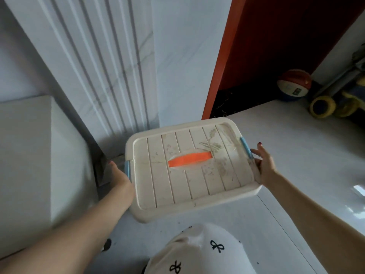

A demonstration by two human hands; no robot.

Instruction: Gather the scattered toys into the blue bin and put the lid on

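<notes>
The cream lid (pixel 192 171) sits on top of the bin, whose body is hidden beneath it; the unit is on or just above the pale floor (pixel 296 155), close to the ribbed white wall panel (pixel 110 76), and whether it is lifted cannot be told. The left hand (pixel 120 176) is at the left short end, against the left blue latch (pixel 127 168), with its fingers hidden below the rim. The right hand (pixel 263 164) is at the right short end, fingers spread and touching the edge beside the right blue latch (pixel 245 147); a firm clamp cannot be confirmed on either side. The orange handle (pixel 189 159) lies flat in its central recess. Judged step: seating and securing the lid. Press both ends down evenly, keep the lid level, and verify that each latch hooks under the rim before releasing. A ball (pixel 294 84) and a wheeled toy (pixel 339 95) remain by the red door (pixel 276 46), well apart from the bin; these may yet need collecting.
</notes>
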